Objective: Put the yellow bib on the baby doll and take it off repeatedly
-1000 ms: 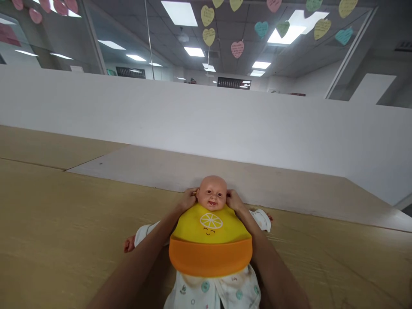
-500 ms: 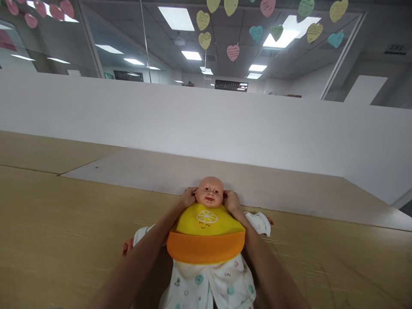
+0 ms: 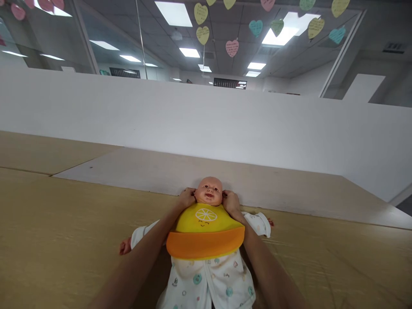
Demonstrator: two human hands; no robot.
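Orange bib pocket on doll; left hand, right hand touch head.

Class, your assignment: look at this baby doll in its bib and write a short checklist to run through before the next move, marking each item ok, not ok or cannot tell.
1. The baby doll lies face up on the tabletop: ok.
2. The yellow-and-orange bib sits centred on the chest, over the printed white onesie: ok.
3. The left hand is at the side of the doll's neck: ok.
4. The right hand is at the other side of the neck: ok.
5. The bib is fastened behind the neck: cannot tell, that part is hidden.
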